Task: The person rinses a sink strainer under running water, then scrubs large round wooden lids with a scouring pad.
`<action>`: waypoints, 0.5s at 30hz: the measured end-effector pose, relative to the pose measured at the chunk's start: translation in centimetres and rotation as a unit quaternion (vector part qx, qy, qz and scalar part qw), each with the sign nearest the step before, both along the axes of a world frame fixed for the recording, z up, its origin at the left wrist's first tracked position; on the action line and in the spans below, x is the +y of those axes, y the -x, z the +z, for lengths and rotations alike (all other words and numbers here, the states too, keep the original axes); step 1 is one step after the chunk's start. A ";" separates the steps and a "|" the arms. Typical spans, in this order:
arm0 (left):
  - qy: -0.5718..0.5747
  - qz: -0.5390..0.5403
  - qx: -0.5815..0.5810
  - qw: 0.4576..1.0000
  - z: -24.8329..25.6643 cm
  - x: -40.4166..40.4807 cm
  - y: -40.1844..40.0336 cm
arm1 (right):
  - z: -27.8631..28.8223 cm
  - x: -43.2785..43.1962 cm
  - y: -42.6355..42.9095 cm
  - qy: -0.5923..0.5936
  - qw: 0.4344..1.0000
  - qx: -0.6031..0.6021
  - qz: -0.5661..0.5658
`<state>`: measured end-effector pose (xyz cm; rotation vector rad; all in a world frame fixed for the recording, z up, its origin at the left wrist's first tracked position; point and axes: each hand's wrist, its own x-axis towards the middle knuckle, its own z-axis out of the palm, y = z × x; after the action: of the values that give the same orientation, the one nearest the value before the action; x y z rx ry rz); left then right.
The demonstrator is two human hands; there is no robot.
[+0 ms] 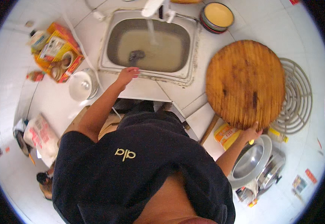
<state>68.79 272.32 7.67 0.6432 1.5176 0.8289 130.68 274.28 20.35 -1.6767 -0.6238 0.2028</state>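
My right hand grips the near edge of a round wooden cutting board, with a finger or thumb over its stained face. Whether the board is lifted or leaning cannot be told. My left hand is at the front rim of a steel sink, fingers loosely bent and no object visible in it. Water runs from a white faucet into the cloudy water that stands in the basin. A dark lump, too blurred to name, lies in that water near the left side.
Stacked bowls stand behind the sink's right corner. A round wire rack is partly behind the board. Metal basins and a lidded pot crowd the right. To the left are white bowls and a carton of jars.
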 end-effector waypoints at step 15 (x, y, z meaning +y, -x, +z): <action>0.068 -0.044 -0.004 0.997 -1.6 1.4 -0.8 | -1.7 0.7 2.2 0.084 0.995 -0.056 0.023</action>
<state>69.63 273.67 6.06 0.6019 1.5139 0.6545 128.53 275.01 18.70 -1.8470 -0.7469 0.1984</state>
